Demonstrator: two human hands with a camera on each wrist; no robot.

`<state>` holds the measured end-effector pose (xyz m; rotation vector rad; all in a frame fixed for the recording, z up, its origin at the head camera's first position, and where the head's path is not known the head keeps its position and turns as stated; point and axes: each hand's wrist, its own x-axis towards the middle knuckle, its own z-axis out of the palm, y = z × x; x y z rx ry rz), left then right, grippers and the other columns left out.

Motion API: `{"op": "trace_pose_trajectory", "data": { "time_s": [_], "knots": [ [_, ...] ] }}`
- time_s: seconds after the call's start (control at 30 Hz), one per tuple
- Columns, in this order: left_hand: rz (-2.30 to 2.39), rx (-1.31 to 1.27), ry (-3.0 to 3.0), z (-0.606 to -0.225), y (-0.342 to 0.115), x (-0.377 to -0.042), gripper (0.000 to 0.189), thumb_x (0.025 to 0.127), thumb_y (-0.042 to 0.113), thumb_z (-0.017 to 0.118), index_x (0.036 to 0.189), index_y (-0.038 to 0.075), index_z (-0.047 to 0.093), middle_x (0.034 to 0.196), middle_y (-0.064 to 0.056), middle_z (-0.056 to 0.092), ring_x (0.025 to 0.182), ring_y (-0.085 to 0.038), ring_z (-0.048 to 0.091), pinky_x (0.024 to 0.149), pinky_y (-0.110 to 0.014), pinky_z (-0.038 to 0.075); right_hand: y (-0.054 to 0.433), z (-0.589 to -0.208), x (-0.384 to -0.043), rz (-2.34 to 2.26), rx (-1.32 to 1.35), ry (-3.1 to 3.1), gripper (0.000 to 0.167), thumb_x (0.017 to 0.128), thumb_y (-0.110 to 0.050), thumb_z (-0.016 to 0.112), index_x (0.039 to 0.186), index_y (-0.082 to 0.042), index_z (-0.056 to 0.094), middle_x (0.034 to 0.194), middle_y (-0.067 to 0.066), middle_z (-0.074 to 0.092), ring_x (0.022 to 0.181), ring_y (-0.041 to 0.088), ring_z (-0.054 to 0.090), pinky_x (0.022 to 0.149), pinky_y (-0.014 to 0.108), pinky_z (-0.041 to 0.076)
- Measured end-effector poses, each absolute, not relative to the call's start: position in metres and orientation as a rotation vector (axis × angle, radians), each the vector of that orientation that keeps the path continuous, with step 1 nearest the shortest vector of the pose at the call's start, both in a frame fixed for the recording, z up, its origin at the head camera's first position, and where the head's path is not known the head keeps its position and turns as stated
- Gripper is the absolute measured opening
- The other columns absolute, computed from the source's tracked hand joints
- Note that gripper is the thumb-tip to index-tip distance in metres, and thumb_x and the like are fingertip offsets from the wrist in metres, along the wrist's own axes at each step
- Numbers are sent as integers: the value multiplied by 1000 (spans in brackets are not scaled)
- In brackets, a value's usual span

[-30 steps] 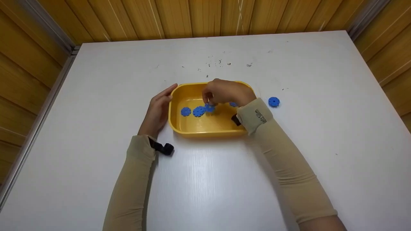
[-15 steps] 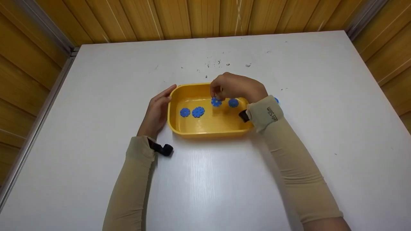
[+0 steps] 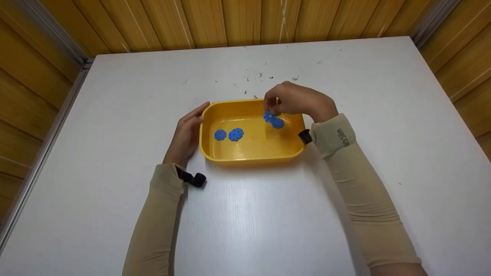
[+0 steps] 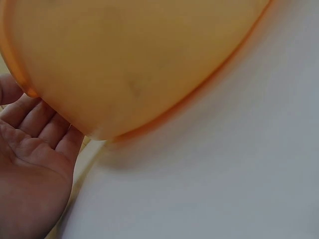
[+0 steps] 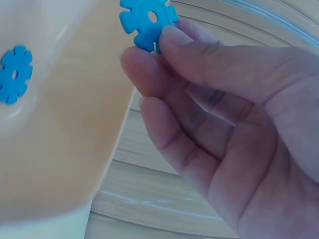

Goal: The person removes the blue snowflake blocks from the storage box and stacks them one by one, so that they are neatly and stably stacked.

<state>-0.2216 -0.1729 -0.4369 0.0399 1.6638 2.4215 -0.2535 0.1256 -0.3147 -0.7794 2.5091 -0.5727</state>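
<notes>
My right hand [image 3: 301, 101] pinches a blue notched plastic disc [image 5: 144, 25], with a hole in its centre, between thumb and forefinger. It hovers over the right part of a yellow tray [image 3: 245, 159], and in the head view the disc overlaps another blue disc [image 3: 278, 123] inside the tray. On the tray's left side lie a single blue disc [image 3: 220, 135] and overlapping blue discs [image 3: 236, 134]. My left hand [image 3: 187, 134] rests against the tray's left wall, fingers extended along the outside and thumb at the rim; the left wrist view shows the fingers touching the wall [image 4: 139, 64].
A white table [image 3: 245, 214] carries the tray near its middle, with dark specks [image 3: 260, 75] on the surface behind it. Yellow wooden panelling [image 3: 241, 23] stands along the back edge. Black wrist cameras [image 3: 199, 179] are strapped to both arms.
My right hand has moved right with the pinched disc, away from the left-side discs toward the right-side one. Its wrist now hides the disc on the table. My left hand stays put.
</notes>
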Motion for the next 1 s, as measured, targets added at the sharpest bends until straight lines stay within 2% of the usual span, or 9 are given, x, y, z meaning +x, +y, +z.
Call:
{"op": "trace_pose_trajectory", "data": {
  "time_s": [0.07,0.13,0.27,0.37,0.43,0.53,0.73,0.87,1.0],
  "knots": [
    [2423,41,1660,-437,-173,-221,47,96,5,42,143,7,45,152,-7,40,138,-16,42,115,-32,34,130,-314,-253,-581,-773,2524,14,92,-6,59,103,-6,68,102,8,68,92,23,55,89,35,49],
    [2422,41,1660,-436,-173,-221,47,96,5,42,143,7,45,152,-6,41,138,-16,41,115,-33,33,134,-313,-253,-585,-770,2540,14,92,-6,59,103,-5,69,102,9,68,94,24,55,102,40,42],
    [2415,26,1662,-436,-174,-221,47,96,5,41,143,7,44,151,-5,42,137,-16,42,115,-33,34,143,-314,-253,-602,-743,2570,15,92,-6,60,104,-5,69,104,9,68,102,25,52,106,43,38],
    [2412,16,1659,-435,-174,-220,48,96,5,42,143,7,44,150,-3,44,137,-15,43,114,-32,35,150,-316,-252,-623,-739,2589,16,92,-6,60,106,-5,69,107,9,68,102,25,53,94,38,50],
    [2418,24,1651,-435,-174,-219,48,96,5,42,144,6,44,150,-4,44,137,-16,43,114,-32,35,154,-317,-251,-639,-755,2601,17,92,-6,60,107,-4,69,108,9,68,97,24,57,90,37,53],
    [2416,45,1656,-435,-174,-218,48,96,5,41,144,6,42,151,-4,42,137,-17,42,114,-32,35,162,-319,-251,-679,-769,2613,18,92,-5,60,108,-3,68,107,10,68,91,23,61,88,37,56],
    [2401,46,1674,-434,-174,-217,49,96,5,40,145,9,43,152,-3,40,138,-17,41,114,-34,35,179,-324,-250,-773,-737,2638,17,93,-5,59,107,-4,68,106,9,68,91,21,63,87,36,57],
    [2403,47,1668,-434,-173,-218,49,96,4,40,145,8,43,153,-5,39,138,-16,41,115,-34,34,190,-328,-249,-839,-734,2684,16,92,-5,60,106,-4,69,103,10,68,89,21,64,81,22,55],
    [2402,43,1667,-433,-173,-218,49,96,4,40,145,7,42,154,-5,38,138,-15,41,115,-32,34,201,-333,-247,-916,-741,2720,16,91,-5,62,105,-3,69,101,11,68,87,22,63,75,8,49]
  ]
}}
